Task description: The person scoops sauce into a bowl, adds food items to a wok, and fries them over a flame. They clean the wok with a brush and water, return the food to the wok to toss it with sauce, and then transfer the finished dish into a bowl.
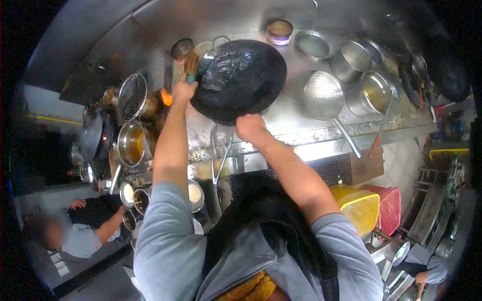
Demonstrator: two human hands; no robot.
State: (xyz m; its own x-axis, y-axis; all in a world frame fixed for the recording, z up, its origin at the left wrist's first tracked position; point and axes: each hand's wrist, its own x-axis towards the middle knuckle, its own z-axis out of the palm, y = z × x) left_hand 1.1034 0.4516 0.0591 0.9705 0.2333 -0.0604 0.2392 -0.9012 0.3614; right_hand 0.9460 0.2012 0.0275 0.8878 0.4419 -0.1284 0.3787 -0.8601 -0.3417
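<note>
A large black wok (246,80) is tilted on the steel range, its inside wet and shiny on the left. My right hand (250,127) is closed at the wok's near edge; whether it grips the rim or a handle is hidden. My left hand (185,91) is wrapped round a bamboo wok brush (191,62) with a green band, its bristles upright beside the wok's left rim. Behind the brush sits a small dark bowl (182,48). To the right of the wok lies a perforated strainer ladle (322,95), its handle over the counter's front edge.
Metal pots (351,61) and a shallow steel bowl (313,45) stand at the back right. A ladle (384,125) leans from a pot of yellowish liquid. A flame (166,97) shows at left. Yellow (357,205) and red bins stand below right. Other people are at lower left and lower right.
</note>
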